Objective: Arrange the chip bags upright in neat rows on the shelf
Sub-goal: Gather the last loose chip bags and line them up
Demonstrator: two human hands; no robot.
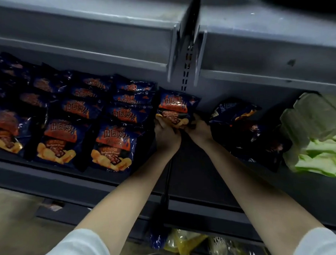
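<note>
A dark blue chip bag (176,106) with orange flames stands upright near the shelf's middle, just right of the rows. My left hand (166,134) grips its lower left corner and my right hand (198,129) grips its lower right corner. Left of it, several matching bags (113,146) stand in rows that run from the shelf front to the back. To the right, a few more blue bags (234,112) lie tumbled in a loose heap.
The grey shelf (104,177) has a raised front lip; another grey shelf (90,29) hangs above. A slotted upright post (186,70) divides the bays. Pale green bags (319,136) crowd the far right. Yellow bags (184,242) sit on the lower level.
</note>
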